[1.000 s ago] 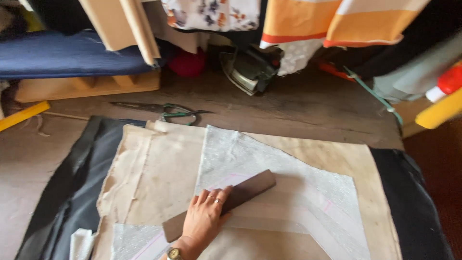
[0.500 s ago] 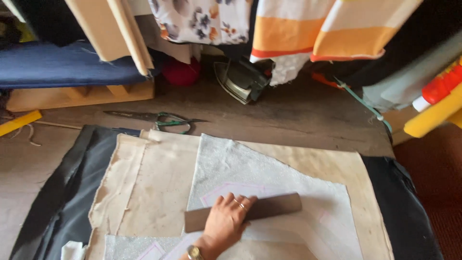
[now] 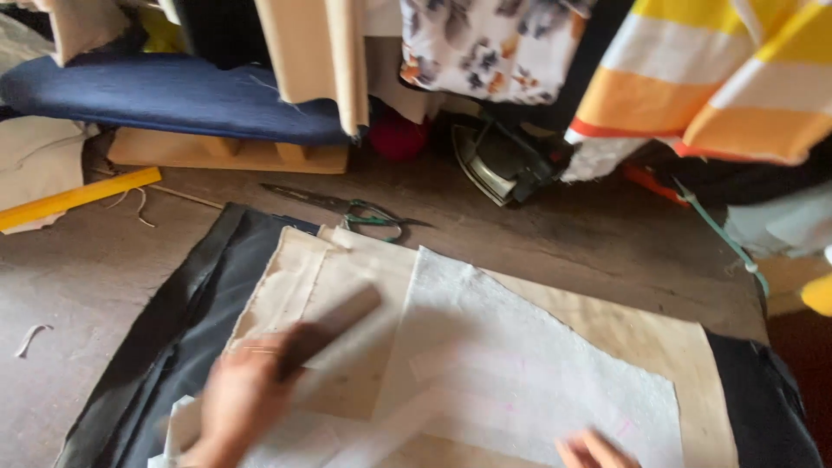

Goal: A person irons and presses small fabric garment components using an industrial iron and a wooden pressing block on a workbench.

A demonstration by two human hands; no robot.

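Fabric layers spread flat on the worn wooden table [image 3: 563,243] — dark cloth [image 3: 173,347] at the bottom, beige canvas [image 3: 347,286] over it, white interlining [image 3: 520,364] on top. Left hand [image 3: 238,403] is a blur at the lower left, and it carries a dark flat bar [image 3: 334,325], a ruler-like strip, over the beige canvas. That bar is what matters: its long axis runs on a diagonal, low end under the left hand, high end pointing up and to the right toward the edge of the white interlining. So the bar reaches away from the fingers, up-right, with its far end just beside the white piece's left border. Fingers appear wrapped around the bar's near end, though motion smear means I cannot tell exactly how they sit.

Right hand [image 3: 594,451] only peeks in at the bottom edge — fingertips resting on the white interlining, loosely curled, nothing pinched. It lies well apart from the bar; the left hand is clearly nearer.

Beyond the cloth, scissors [image 3: 355,208] lie on the table, an iron [image 3: 498,165] sits behind them, a yellow ruler [image 3: 78,198] off to the left.
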